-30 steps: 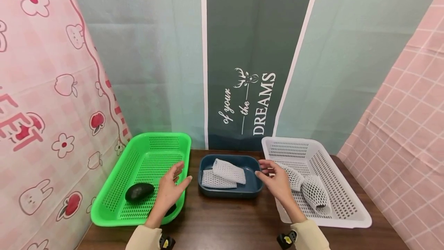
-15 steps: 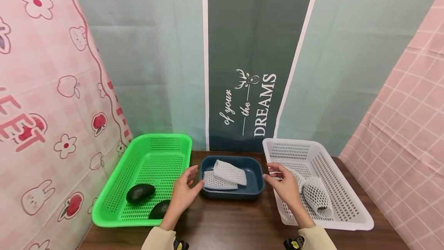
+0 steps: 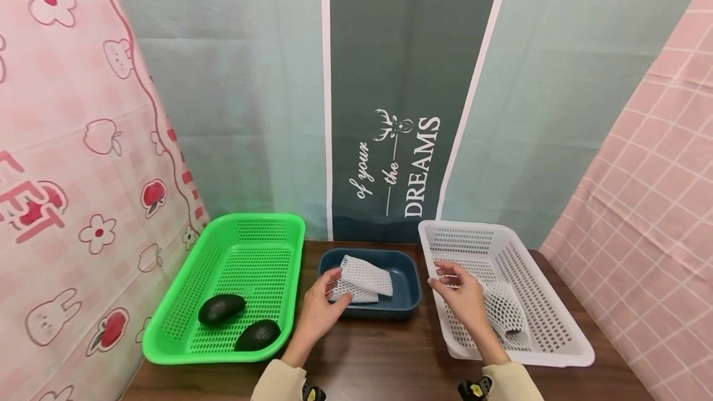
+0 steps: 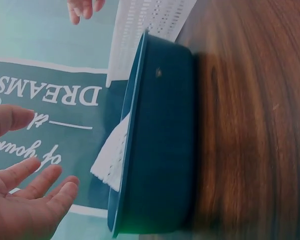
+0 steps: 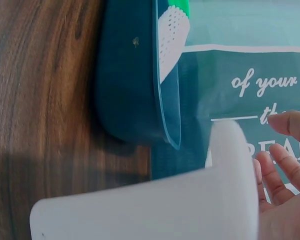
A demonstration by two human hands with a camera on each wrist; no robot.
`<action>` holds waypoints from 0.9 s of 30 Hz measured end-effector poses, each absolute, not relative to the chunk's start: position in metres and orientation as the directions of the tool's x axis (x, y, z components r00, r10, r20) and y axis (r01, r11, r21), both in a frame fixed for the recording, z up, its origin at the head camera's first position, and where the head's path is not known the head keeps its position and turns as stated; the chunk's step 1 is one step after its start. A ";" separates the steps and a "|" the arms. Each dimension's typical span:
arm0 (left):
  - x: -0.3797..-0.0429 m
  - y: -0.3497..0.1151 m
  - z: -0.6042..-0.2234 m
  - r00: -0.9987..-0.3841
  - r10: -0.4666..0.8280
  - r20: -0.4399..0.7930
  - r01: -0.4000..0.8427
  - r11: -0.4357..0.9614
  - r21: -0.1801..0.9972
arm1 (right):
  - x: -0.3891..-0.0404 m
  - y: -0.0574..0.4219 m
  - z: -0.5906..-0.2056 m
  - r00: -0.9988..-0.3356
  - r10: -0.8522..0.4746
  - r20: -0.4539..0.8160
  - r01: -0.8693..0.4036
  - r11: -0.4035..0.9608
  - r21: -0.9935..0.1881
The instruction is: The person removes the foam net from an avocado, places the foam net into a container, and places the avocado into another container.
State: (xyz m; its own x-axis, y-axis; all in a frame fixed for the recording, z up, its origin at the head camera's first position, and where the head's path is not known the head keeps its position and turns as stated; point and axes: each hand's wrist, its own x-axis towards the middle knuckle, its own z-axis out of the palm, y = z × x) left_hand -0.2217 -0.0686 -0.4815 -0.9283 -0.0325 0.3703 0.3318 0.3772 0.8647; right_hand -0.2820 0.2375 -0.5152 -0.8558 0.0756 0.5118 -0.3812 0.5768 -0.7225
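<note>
My left hand [image 3: 321, 312] hovers over the left front rim of the dark blue tray [image 3: 409, 293], its fingers loosely bent and holding nothing. Two white foam net sleeves lie overlapped in that tray; the upper sleeve [image 3: 367, 275] shows best, while the hand partly covers the lower sleeve [image 3: 359, 295]. In the left wrist view, the thumb and fingers stand well apart beside the tray. My right hand [image 3: 463, 297] hangs above the left side of the white basket [image 3: 557, 320], also holding nothing. Beside it in the basket lies a net-wrapped item [image 3: 505, 311].
On the left a green basket [image 3: 223, 228] holds two dark avocados, one further back [image 3: 221, 310] and one in the near right corner [image 3: 258, 335]. The brown wooden table [image 3: 384, 357] carries everything. A printed curtain [image 3: 384, 48] hangs close behind the containers.
My left hand has moved right, from over the green basket to the tray's left front, uncovering the near avocado. My right hand has shifted slightly right, away from the tray and over the white basket.
</note>
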 end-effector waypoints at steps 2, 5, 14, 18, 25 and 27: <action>-0.222 -0.065 -0.482 -0.933 -0.030 0.357 0.321 0.377 0.869 | -0.288 0.243 -0.523 -0.841 0.078 0.536 -0.399 0.579 -0.711; -0.222 -0.061 -0.482 -0.938 -0.019 0.347 0.316 0.373 0.873 | -0.294 0.251 -0.528 -0.829 0.089 0.552 -0.407 0.581 -0.705; -0.221 -0.045 -0.485 -0.942 0.028 0.336 0.323 0.353 0.878 | -0.308 0.279 -0.551 -0.828 0.157 0.539 -0.314 0.665 -0.677; -0.218 -0.038 -0.490 -0.946 0.056 0.318 0.317 0.357 0.879 | -0.306 0.293 -0.554 -0.821 0.185 0.540 -0.295 0.672 -0.679; -0.215 -0.028 -0.492 -0.941 0.088 0.327 0.337 0.343 0.877 | -0.298 0.309 -0.546 -0.833 0.163 0.528 -0.327 0.625 -0.709; -0.214 -0.026 -0.492 -0.943 0.094 0.319 0.331 0.351 0.876 | -0.291 0.308 -0.537 -0.851 0.166 0.498 -0.307 0.612 -0.729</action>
